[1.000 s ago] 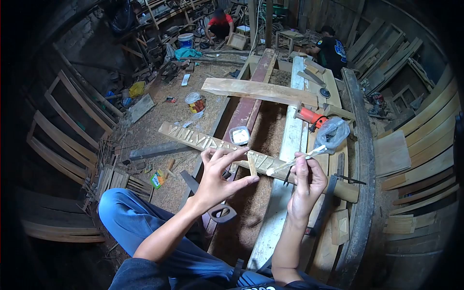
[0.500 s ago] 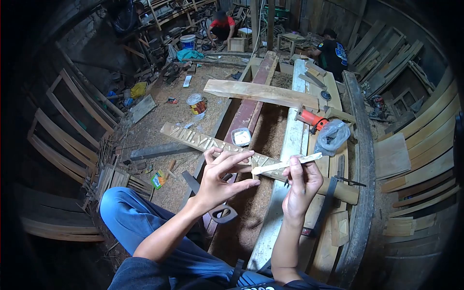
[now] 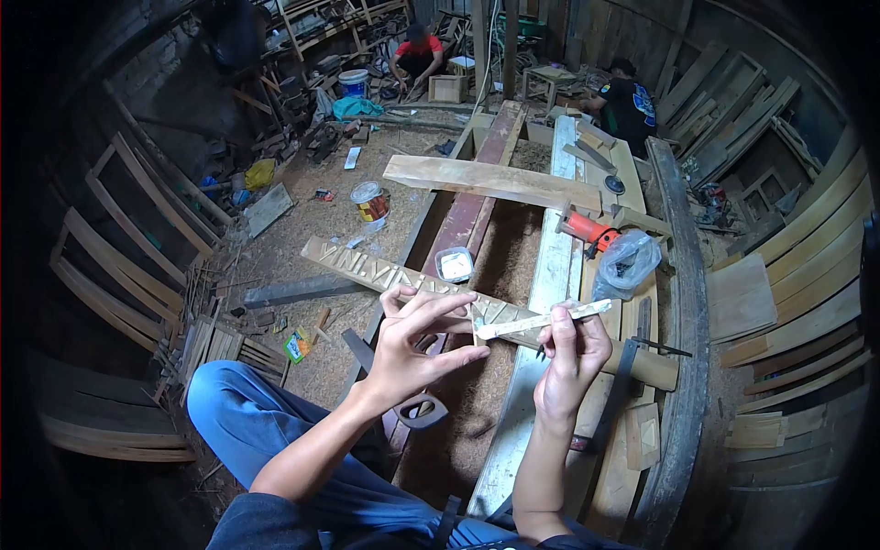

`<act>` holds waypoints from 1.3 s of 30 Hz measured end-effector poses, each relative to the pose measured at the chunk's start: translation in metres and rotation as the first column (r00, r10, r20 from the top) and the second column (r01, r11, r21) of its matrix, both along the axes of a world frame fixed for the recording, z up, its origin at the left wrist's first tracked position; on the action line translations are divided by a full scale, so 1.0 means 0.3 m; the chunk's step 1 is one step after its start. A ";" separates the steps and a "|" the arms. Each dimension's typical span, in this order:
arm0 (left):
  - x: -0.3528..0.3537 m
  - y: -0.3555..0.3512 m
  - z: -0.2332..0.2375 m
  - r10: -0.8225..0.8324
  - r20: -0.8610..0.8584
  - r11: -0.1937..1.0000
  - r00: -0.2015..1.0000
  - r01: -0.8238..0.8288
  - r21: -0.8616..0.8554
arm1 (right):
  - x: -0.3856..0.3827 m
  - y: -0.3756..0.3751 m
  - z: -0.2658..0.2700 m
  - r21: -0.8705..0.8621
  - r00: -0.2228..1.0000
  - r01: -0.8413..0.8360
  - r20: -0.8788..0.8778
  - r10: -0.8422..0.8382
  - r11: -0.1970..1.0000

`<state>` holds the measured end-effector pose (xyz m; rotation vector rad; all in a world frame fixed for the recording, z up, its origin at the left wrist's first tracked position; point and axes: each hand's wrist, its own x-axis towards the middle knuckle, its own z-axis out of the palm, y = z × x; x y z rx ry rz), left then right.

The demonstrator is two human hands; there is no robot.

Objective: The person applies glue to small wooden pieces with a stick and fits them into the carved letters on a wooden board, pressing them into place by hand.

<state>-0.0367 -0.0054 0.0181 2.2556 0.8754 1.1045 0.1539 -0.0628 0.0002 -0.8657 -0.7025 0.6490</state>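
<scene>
My left hand pinches a small, thin wooden piece between the tips of its index finger and thumb. In my right hand is a flat wooden stick smeared with white paste. The stick's coated left end overlaps the small piece in this view. A dark pointed tip also shows below my right fingers. Behind both hands lies a long wooden board with raised letters along it, partly hidden by my left hand. A small clear tub with white contents stands just beyond the board.
A handsaw handle shows below my left wrist. To the right are a red power tool, a plastic bag and a white-painted plank. A paint can stands on the floor. Two people crouch farther back.
The stick's coated end has shifted slightly down against the small wooden piece, and white paste now shows near the piece's upper end. My left hand keeps nearly the same pose.
</scene>
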 end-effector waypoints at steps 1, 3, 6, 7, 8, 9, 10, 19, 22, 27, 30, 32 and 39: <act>-0.002 0.002 0.002 -0.001 0.000 1.000 1.000 0.001 0.001 | 0.000 -0.001 0.000 0.001 1.000 0.001 0.000 -0.001 1.000; -0.005 0.004 0.005 -0.003 -0.032 0.998 0.999 0.005 0.059 | -0.001 -0.004 0.000 -0.003 1.000 0.025 -0.008 -0.025 1.000; 0.007 -0.005 0.026 -0.030 -0.060 0.997 0.998 0.034 0.064 | -0.006 -0.015 0.017 0.021 0.999 0.025 -0.036 -0.025 0.999; 0.010 -0.006 0.030 -0.029 -0.060 0.997 0.998 0.033 0.064 | -0.006 -0.015 0.017 0.021 0.999 0.024 -0.036 -0.023 0.999; 0.013 -0.007 0.033 -0.031 -0.068 0.998 0.997 0.034 0.046 | -0.006 -0.014 0.018 0.052 0.999 0.027 -0.042 -0.025 0.998; 0.014 -0.007 0.036 -0.033 -0.076 0.999 0.997 0.035 0.028 | -0.006 -0.014 0.018 0.084 0.998 0.030 -0.048 -0.026 0.996; 0.014 -0.008 0.039 -0.032 -0.075 0.999 0.997 0.034 0.027 | -0.007 -0.014 0.020 0.084 0.999 0.029 -0.047 -0.025 0.996; 0.003 -0.015 0.053 -0.027 0.057 0.970 0.998 0.040 -0.238 | -0.002 0.005 -0.034 0.211 0.990 -0.123 -0.035 0.134 0.970; -0.001 -0.014 0.072 -0.040 0.008 0.991 0.999 0.040 -0.124 | -0.003 0.010 -0.038 0.292 0.960 -0.262 -0.023 0.280 0.920; -0.003 -0.018 0.096 -0.025 0.022 0.997 0.999 0.027 -0.077 | 0.012 0.007 -0.051 0.330 0.877 -0.428 -0.073 0.475 0.841; -0.006 -0.015 0.089 -0.043 0.088 0.991 0.995 0.054 -0.120 | 0.016 0.003 -0.036 0.268 0.876 -0.453 -0.044 0.480 0.850; -0.004 -0.015 0.079 -0.052 0.127 0.988 0.990 0.070 -0.136 | 0.018 0.001 -0.036 0.255 0.881 -0.461 0.013 0.474 0.850; 0.007 -0.025 0.067 -0.074 0.270 0.976 0.960 0.125 -0.177 | 0.019 -0.018 -0.006 0.228 0.891 -0.447 0.030 0.453 0.865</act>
